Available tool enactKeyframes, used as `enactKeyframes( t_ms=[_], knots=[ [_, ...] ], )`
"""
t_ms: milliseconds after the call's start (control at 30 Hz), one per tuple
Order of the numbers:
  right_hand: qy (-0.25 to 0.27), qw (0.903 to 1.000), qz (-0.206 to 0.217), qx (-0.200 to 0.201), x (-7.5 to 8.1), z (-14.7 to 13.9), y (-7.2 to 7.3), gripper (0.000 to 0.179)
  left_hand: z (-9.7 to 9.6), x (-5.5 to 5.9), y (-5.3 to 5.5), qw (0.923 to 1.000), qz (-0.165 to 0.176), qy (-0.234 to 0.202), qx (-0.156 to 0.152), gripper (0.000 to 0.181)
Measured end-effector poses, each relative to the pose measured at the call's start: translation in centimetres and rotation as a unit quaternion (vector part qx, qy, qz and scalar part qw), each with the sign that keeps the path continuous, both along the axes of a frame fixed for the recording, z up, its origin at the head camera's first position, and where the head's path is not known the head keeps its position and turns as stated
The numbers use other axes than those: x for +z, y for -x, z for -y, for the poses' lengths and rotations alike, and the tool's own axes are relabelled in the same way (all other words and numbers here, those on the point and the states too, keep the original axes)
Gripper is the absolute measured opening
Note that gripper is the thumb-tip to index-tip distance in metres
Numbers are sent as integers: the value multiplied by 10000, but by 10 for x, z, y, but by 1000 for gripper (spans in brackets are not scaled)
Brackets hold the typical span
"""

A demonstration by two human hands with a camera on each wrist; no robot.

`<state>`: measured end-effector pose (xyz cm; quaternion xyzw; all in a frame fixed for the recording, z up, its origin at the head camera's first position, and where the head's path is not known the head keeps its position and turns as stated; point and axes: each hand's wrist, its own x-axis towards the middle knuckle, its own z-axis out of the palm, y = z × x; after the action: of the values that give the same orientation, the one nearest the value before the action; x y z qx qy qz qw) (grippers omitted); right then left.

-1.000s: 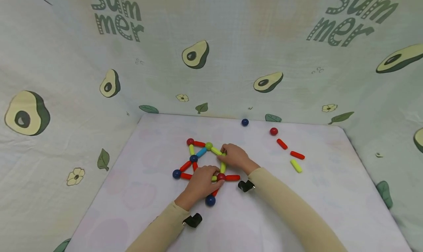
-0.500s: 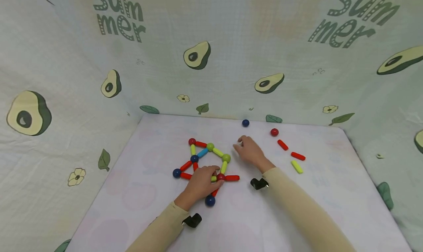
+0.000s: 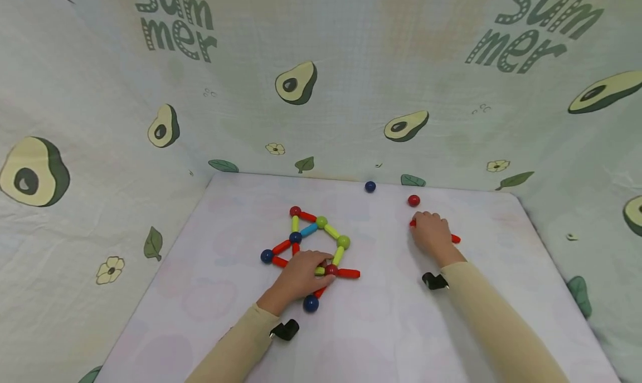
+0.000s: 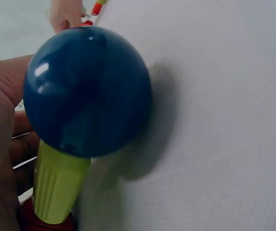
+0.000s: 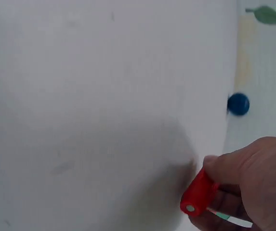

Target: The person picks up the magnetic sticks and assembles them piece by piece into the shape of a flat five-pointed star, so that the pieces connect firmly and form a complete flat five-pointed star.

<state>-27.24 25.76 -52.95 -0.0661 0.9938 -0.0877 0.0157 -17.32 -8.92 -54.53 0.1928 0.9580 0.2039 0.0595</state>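
Observation:
A figure of magnetic sticks and balls lies on the table, with a green ball (image 3: 343, 242) and a red ball (image 3: 331, 270) on its right side. My left hand (image 3: 300, 276) holds the figure at this red ball, thumb and fingers around it, covering part of the sticks. Close in the left wrist view are a blue ball (image 4: 87, 94) and a yellow-green stick (image 4: 60, 185). Farther right, my right hand (image 3: 433, 235) pinches a red magnetic stick (image 5: 199, 193) between thumb and fingers. Another red stick (image 3: 455, 238) pokes out beside that hand.
A loose blue ball (image 3: 370, 187) and a loose red ball (image 3: 413, 200) lie near the table's back edge. Behind the table (image 3: 391, 327) hangs a cloth (image 3: 351, 48) printed with avocados, which also covers both sides.
My right hand has left the green ball, moved right to the loose sticks and taken a red one. My left hand stays on the figure, which has shifted and turned slightly.

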Motion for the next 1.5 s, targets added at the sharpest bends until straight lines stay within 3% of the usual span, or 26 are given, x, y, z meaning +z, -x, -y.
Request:
enactKeyframes(
  t_ms=[100, 200, 300, 433, 600, 800, 900, 1033, 1233, 1367, 1500],
  knots=[
    [567, 9968, 270, 498, 4, 30, -16, 29, 2, 2, 1, 10000, 38, -40, -14, 57],
    [1358, 9829, 877, 884, 8, 61, -32, 29, 1, 4, 2, 9999, 77, -90, -16, 60],
    [1994, 9659, 1339, 970, 8, 87, -42, 27, -2, 5, 3, 9998, 162, -119, 16, 62],
    [2308, 9590, 1378, 893, 3, 107, -46, 27, -3, 5, 4, 9996, 270, -107, 63, 62],
    [2375, 9595, 1314, 750, -2, 106, -44, 32, -2, 4, 3, 9995, 274, -155, 61, 62],
    [2226, 9717, 760, 230, 6, 60, -31, 34, 2, -1, 2, 9996, 152, -209, 115, 62],
    [2013, 9790, 298, -71, 9, 32, -16, 38, 6, -2, 2, 9996, 89, -196, 207, 62],
    [1637, 9863, -118, -184, 11, 12, 11, 48, 10, -3, 2, 9994, 25, -208, 281, 62],
    [1081, 9935, 29, -369, 2, -5, 53, 58, 1, -5, 3, 9996, 6, -239, 143, 62],
    [1005, 9945, 112, -259, -4, -10, 52, 47, -5, -4, 1, 9999, 7, -95, -89, 58],
    [898, 9958, -30, 145, -9, 3, 31, 41, -3, -3, 1, 9996, -87, 42, -249, 51]
  ],
)
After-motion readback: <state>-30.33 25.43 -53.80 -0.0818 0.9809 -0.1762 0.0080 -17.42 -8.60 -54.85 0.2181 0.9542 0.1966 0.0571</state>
